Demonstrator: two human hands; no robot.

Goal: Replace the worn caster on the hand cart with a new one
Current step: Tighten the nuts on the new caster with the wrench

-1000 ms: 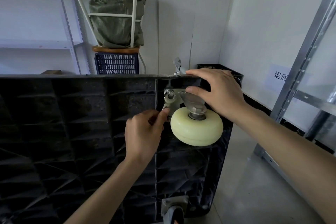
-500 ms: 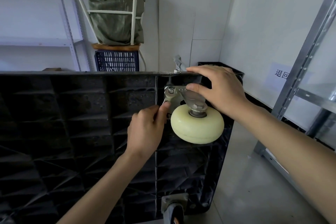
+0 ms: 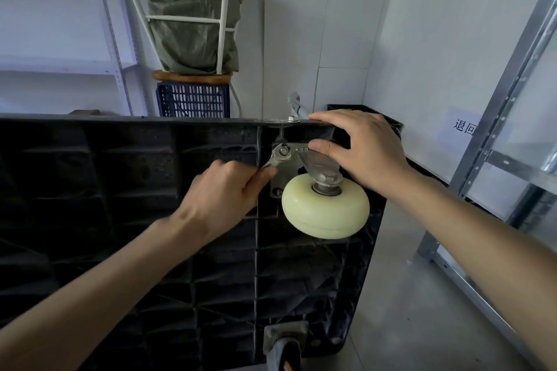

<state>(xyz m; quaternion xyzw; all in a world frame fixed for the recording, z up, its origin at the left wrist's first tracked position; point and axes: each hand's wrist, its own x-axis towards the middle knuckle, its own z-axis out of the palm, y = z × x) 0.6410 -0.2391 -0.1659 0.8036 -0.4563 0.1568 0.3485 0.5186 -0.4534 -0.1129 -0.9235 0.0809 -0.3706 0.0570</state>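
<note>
The black ribbed underside of the hand cart (image 3: pixel 120 220) stands on edge before me. A cream caster wheel (image 3: pixel 326 208) on a metal mounting plate (image 3: pixel 278 187) sits near its top right corner. My left hand (image 3: pixel 223 193) grips a small wrench (image 3: pixel 275 158) whose jaw sits on the plate's upper left nut (image 3: pixel 283 150). My right hand (image 3: pixel 361 150) holds the cart's top edge with its fingers while the thumb presses the caster bracket. A dark caster (image 3: pixel 283 346) is fixed at the cart's bottom edge.
Metal shelving (image 3: pixel 512 117) rises on the right beside a paper sign (image 3: pixel 464 126) on the wall. Behind the cart stand a blue crate (image 3: pixel 193 101), a green sack (image 3: pixel 193 27) in a white frame and white shelves (image 3: pixel 60 63). Grey floor (image 3: pixel 407 310) lies to the right.
My left hand has swung left and down a little with the wrench handle, turning the wrench on the nut. The right hand stays on the cart edge and bracket.
</note>
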